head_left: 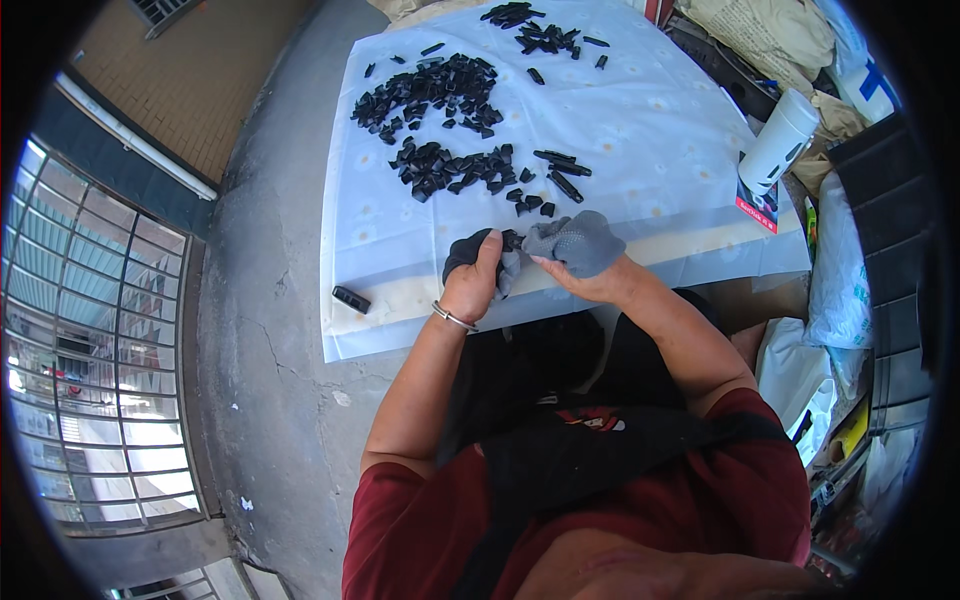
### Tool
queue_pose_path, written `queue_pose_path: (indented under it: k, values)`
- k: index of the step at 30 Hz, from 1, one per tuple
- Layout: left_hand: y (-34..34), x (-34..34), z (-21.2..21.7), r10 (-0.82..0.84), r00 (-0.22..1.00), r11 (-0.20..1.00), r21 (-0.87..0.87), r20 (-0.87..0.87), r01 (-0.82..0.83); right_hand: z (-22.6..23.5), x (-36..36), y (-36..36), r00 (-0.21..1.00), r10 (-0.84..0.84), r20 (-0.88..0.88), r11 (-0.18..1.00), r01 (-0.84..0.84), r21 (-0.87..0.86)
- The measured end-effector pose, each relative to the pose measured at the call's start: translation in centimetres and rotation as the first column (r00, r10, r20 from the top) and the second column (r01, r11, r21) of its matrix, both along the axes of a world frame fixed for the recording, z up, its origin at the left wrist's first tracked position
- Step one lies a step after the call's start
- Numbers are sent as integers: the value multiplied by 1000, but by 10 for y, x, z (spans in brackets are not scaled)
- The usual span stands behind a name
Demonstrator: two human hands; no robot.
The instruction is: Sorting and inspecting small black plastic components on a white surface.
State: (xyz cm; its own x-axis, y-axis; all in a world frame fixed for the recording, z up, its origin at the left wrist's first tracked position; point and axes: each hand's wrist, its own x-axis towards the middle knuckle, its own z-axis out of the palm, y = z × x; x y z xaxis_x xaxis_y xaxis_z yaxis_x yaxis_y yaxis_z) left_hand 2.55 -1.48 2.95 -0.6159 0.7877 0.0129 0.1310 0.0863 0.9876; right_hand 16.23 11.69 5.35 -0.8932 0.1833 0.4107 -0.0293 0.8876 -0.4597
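Matt knitted gloves (pixel 585 243), glossy black plastic pieces (pixel 440 90), smooth cloth (pixel 650 120).

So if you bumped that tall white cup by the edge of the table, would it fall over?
Probably, yes. The white cup is tall and narrow, so it looks easy to tip. It stands close to the table edge, so it might drop off. Its round shape suggests it would roll once down. How full or heavy it is cannot be seen.

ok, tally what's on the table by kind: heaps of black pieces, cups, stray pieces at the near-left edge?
Heaps of black pieces: 3
White cup: 1
Stray black piece at the near-left edge: 1
Total: 5
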Motion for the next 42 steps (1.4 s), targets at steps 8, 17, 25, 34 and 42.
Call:
queue_pose_path:
  k: [8, 17, 25, 34, 42]
  values:
    - [0, 15, 15, 60, 968, 998, 42, -243, -51, 11, 9, -9, 997, 53, -63, 974, -37, 225]
    - [-5, 40, 22, 152, 845, 988, 105, -513, -115, 0, 9, -23, 984, 78, -158, 961, -32, 274]
    - [-16, 21, 10, -57, 570, 969, -183, -820, -166, 17, 20, -6, 926, 29, 376, 998, -45, 34]
    - [29, -7, -5, -219, 335, 945, -285, -916, -162, 2, -30, 72, 936, -275, 221, 879, 151, 452]
    - [16, -12, -5, -14, 542, 985, -105, -840, -137, -6, -13, 59, 984, -161, -73, 876, 177, 448]
